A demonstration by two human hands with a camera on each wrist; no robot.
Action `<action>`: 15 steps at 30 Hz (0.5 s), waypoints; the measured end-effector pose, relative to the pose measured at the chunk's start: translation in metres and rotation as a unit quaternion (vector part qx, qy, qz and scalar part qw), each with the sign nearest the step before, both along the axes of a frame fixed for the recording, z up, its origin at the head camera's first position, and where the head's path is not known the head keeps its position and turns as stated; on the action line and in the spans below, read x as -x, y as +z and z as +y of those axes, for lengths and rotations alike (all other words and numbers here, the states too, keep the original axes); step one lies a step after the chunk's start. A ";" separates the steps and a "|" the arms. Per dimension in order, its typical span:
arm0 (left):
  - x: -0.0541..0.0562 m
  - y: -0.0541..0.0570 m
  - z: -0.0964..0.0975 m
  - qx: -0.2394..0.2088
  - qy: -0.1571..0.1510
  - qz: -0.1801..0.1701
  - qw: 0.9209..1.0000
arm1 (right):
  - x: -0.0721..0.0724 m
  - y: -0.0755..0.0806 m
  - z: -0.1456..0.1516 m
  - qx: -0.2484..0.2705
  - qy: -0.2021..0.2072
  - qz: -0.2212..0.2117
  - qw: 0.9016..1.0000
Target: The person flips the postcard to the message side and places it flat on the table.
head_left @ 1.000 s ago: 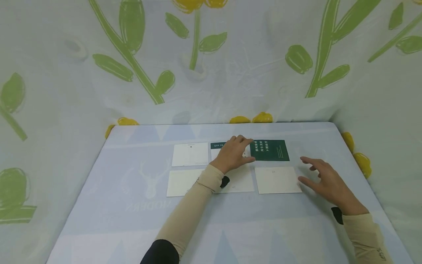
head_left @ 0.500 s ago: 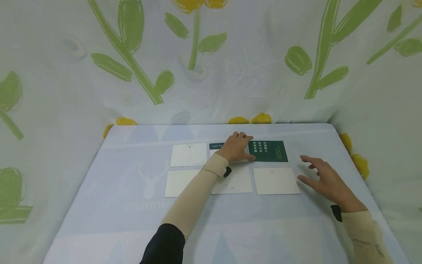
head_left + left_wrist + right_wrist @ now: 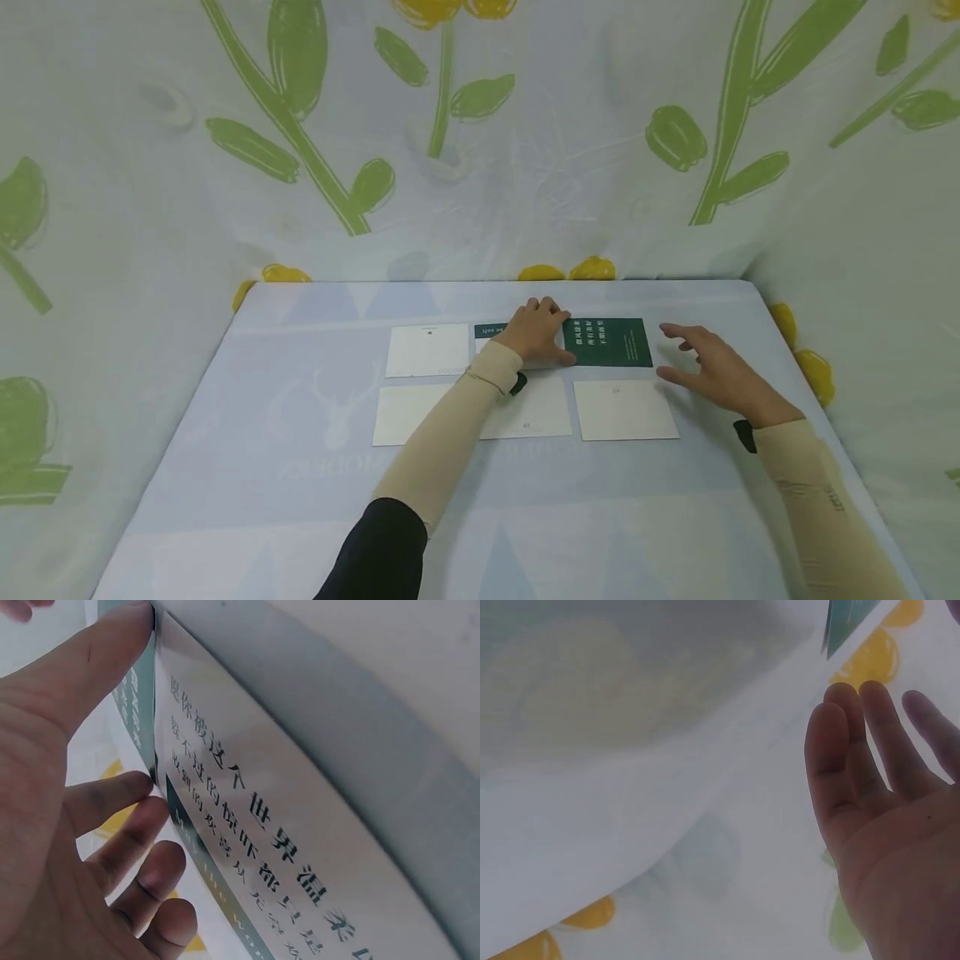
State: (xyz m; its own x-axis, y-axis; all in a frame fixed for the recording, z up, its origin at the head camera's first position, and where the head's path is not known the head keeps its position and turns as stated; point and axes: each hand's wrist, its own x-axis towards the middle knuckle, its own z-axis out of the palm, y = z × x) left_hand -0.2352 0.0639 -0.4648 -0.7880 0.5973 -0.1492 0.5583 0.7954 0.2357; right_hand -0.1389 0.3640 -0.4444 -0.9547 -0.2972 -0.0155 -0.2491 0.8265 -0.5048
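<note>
A dark green card (image 3: 609, 342) with white characters lies at the right end of the back row on the table. My left hand (image 3: 534, 335) reaches over the card to its left, its thumb and index fingertips touching the green card's left edge at two spots. Under that hand lies a white card (image 3: 247, 795) with printed characters and a green strip; the hand hides part of it in the head view. My right hand (image 3: 716, 371) hovers to the right of the green card, fingers apart and holding nothing.
A white card (image 3: 427, 350) ends the back row on the left. In the front row lie a left card (image 3: 405, 412), partly behind my left sleeve, a middle card (image 3: 528, 412) and a right card (image 3: 626, 410). A flower-printed sheet (image 3: 525, 192) rises behind the table (image 3: 247, 467).
My right hand has moved left and slightly away from me, closer to the green card. My left hand shifted slightly right onto the green card's edge, then stayed nearly still.
</note>
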 end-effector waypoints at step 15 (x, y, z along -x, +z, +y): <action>0.003 0.002 0.006 0.018 0.001 0.002 1.000 | 0.059 -0.018 -0.008 -0.043 -0.022 -0.129 0.990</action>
